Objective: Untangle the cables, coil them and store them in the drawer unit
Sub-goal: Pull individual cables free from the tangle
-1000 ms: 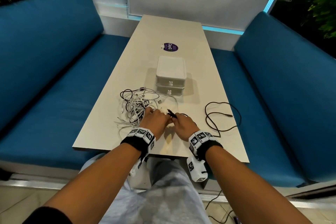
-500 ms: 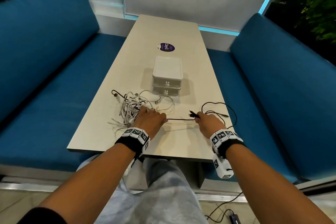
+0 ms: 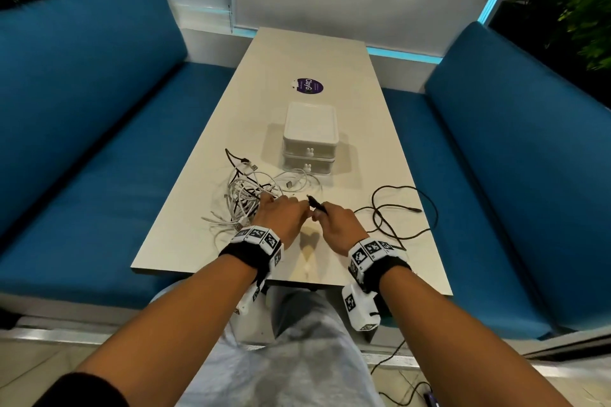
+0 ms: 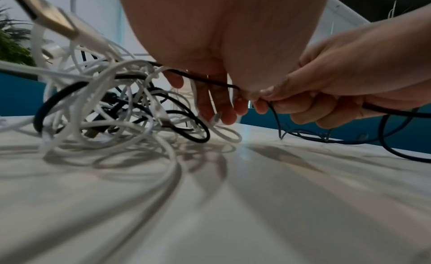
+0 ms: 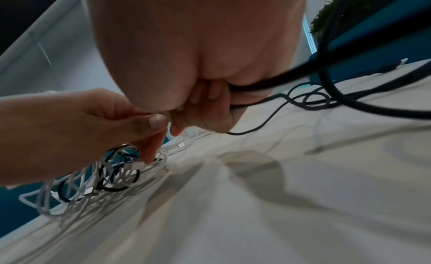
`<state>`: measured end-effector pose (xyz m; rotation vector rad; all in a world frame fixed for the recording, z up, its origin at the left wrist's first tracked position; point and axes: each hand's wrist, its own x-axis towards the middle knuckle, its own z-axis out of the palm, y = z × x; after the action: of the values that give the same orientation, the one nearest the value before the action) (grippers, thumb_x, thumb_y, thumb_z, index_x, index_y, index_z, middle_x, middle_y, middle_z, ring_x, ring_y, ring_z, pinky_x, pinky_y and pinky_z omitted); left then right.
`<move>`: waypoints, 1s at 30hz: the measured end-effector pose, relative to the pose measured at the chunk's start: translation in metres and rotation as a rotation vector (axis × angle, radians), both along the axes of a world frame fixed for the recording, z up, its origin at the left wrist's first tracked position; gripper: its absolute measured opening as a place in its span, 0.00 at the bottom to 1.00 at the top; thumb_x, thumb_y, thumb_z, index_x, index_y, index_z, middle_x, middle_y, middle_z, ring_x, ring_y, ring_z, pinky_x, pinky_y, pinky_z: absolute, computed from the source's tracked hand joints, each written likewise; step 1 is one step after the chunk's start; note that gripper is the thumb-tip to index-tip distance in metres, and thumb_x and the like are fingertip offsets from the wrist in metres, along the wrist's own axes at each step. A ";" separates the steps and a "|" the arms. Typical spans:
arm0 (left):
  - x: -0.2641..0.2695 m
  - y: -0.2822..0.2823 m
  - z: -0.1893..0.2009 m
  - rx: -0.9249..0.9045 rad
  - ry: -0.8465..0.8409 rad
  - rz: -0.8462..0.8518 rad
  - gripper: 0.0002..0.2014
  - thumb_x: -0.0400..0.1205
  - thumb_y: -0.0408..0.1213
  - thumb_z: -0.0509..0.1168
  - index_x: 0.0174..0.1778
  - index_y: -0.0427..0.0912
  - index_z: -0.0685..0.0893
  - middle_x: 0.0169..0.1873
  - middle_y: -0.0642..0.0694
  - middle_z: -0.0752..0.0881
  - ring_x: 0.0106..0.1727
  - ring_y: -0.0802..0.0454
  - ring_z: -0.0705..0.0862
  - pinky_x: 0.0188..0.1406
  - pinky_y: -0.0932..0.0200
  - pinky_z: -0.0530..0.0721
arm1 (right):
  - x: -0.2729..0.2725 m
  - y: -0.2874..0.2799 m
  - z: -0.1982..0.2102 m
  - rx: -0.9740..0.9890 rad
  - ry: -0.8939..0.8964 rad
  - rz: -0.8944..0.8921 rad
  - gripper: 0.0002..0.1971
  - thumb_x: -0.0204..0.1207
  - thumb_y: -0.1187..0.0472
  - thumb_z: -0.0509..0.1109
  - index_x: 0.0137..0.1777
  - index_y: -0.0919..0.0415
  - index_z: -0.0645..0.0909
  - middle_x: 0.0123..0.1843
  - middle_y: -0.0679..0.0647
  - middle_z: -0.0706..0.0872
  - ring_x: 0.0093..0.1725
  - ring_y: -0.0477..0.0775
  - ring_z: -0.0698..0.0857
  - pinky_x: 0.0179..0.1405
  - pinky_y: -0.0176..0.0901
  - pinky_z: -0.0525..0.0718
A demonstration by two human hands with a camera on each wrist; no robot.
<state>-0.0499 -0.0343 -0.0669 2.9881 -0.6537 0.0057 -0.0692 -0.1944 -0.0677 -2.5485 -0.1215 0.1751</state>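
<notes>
A tangle of white and black cables (image 3: 246, 195) lies on the pale table (image 3: 297, 53), left of centre. My left hand (image 3: 297, 208) sits at the tangle's right edge; in the left wrist view its thumb and forefinger (image 4: 245, 94) pinch a thin black cable (image 4: 205, 80) coming out of the heap (image 4: 111, 105). My right hand (image 3: 319, 213) is right beside it, fingers curled around the same black cable (image 5: 268, 84), with the plug poking out above the fist. The freed length of the cable (image 3: 400, 207) lies in loose loops to the right. The white two-drawer unit (image 3: 310, 129) stands behind the tangle, both drawers closed.
A purple round sticker (image 3: 309, 86) is on the table beyond the drawer unit. Blue bench seats (image 3: 99, 142) run along both sides. Potted plants stand in the back corners. Another cable lies on the floor at the lower right (image 3: 406, 390).
Half a second ago my right hand was drawn out to the right with the black cable stretched taut. It has come back and now meets the left hand beside the tangle.
</notes>
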 end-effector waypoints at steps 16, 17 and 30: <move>-0.002 0.002 0.004 0.054 0.028 0.031 0.16 0.90 0.49 0.49 0.52 0.50 0.82 0.44 0.46 0.89 0.54 0.44 0.83 0.66 0.45 0.61 | 0.002 -0.062 0.003 -0.328 0.007 -0.273 0.16 0.88 0.51 0.51 0.63 0.61 0.74 0.53 0.64 0.84 0.49 0.67 0.84 0.40 0.49 0.77; -0.003 0.002 0.004 0.049 0.027 0.032 0.16 0.90 0.49 0.49 0.52 0.49 0.82 0.43 0.45 0.89 0.53 0.43 0.84 0.66 0.45 0.61 | 0.001 -0.054 0.004 -0.300 -0.011 -0.264 0.17 0.88 0.51 0.51 0.65 0.61 0.73 0.53 0.65 0.84 0.50 0.68 0.84 0.40 0.50 0.77; -0.006 0.004 0.008 0.040 0.066 -0.025 0.11 0.89 0.46 0.51 0.44 0.53 0.74 0.33 0.47 0.85 0.44 0.43 0.85 0.61 0.45 0.62 | -0.001 0.002 0.013 -0.067 -0.109 0.012 0.17 0.86 0.55 0.56 0.72 0.55 0.74 0.49 0.64 0.88 0.49 0.68 0.85 0.45 0.53 0.81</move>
<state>-0.0561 -0.0302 -0.0592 3.0027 -0.6921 -0.1088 -0.0703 -0.1925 -0.0542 -2.6248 -0.1758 0.0459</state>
